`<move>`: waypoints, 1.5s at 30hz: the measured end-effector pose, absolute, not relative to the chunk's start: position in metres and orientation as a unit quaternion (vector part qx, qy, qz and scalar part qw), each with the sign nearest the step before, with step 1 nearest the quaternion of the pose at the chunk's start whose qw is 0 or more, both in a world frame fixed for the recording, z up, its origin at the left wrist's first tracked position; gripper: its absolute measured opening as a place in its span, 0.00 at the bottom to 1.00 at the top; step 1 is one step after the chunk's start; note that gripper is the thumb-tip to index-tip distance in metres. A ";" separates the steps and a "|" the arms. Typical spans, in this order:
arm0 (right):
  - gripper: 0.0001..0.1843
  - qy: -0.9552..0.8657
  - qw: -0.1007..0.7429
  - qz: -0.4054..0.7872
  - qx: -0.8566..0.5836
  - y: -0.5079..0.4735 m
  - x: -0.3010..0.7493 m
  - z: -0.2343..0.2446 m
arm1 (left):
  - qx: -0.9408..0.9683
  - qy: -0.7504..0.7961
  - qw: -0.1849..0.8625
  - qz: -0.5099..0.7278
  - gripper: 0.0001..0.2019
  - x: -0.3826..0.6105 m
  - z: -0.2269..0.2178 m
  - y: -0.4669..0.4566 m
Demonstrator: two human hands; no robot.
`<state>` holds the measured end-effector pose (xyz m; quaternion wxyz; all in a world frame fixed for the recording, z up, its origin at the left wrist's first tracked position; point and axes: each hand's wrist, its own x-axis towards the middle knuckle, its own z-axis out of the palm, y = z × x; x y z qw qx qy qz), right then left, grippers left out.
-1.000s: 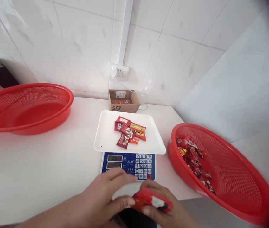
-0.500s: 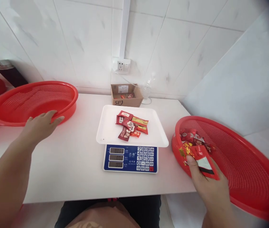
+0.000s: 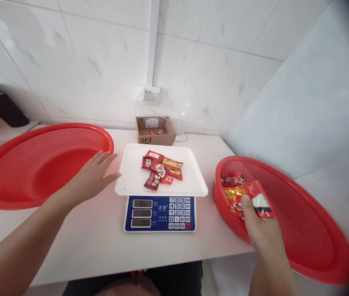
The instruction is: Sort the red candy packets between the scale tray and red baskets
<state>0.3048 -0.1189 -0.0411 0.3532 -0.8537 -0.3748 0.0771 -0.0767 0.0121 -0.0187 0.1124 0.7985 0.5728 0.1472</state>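
My right hand (image 3: 262,230) grips a red snack packet (image 3: 259,200) with a white panel, holding it over the near side of the right red basket (image 3: 310,246), which holds several red and gold packets (image 3: 232,187). My left hand (image 3: 92,179) is open, fingers spread, resting at the near right rim of the empty left red basket (image 3: 38,164) and just left of the white scale tray (image 3: 131,181). On that tray lie several red and yellow snack packets (image 3: 159,170). The blue scale (image 3: 160,213) sits below with its displays and keypad facing me.
A small cardboard box (image 3: 156,130) with packets stands against the tiled wall behind the scale, beside a clear plastic bottle (image 3: 181,119). A wall socket (image 3: 148,94) is above it. A dark container (image 3: 3,107) stands far left. The white table ends just before my lap.
My hands separated from in front of the scale. The left went to the left basket's rim, and the basket now sits closer to the scale. The right carried the packet to the right basket.
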 end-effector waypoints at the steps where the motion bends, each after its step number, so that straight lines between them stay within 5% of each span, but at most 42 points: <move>1: 0.40 -0.354 0.359 0.084 -0.859 -0.118 0.304 -0.041 | 0.818 0.551 0.104 0.130 0.32 -0.063 -0.017 0.014; 6: 0.39 -0.301 0.400 0.122 -0.857 -0.117 0.293 -0.033 | 0.925 0.346 0.152 0.042 0.38 0.005 -0.015 0.031; 12: 0.36 -0.323 0.418 0.122 -0.840 -0.120 0.296 -0.037 | 0.942 0.321 0.093 -0.010 0.51 0.033 -0.026 0.070; 18: 0.36 -0.334 0.441 0.113 -0.825 -0.119 0.302 -0.046 | 0.956 0.283 0.062 0.035 0.38 0.033 -0.028 0.080; 23: 0.38 -0.306 0.443 0.120 -0.834 -0.118 0.296 -0.041 | 0.951 0.301 0.052 0.053 0.17 0.035 -0.030 0.077; 28: 0.38 -0.284 0.426 0.128 -0.849 -0.118 0.297 -0.041 | 0.912 0.387 0.046 0.130 0.11 0.023 -0.015 0.088; 35: 0.39 -0.297 0.428 0.129 -0.844 -0.120 0.298 -0.042 | 0.833 0.520 -0.007 0.188 0.12 -0.052 0.031 0.086; 41: 0.40 -0.271 0.407 0.139 -0.861 -0.119 0.301 -0.043 | 0.795 0.592 -0.010 0.128 0.14 -0.124 0.027 0.072; 45: 0.39 -0.296 0.419 0.124 -0.849 -0.118 0.303 -0.046 | 0.807 0.585 0.016 0.082 0.27 -0.130 0.017 0.066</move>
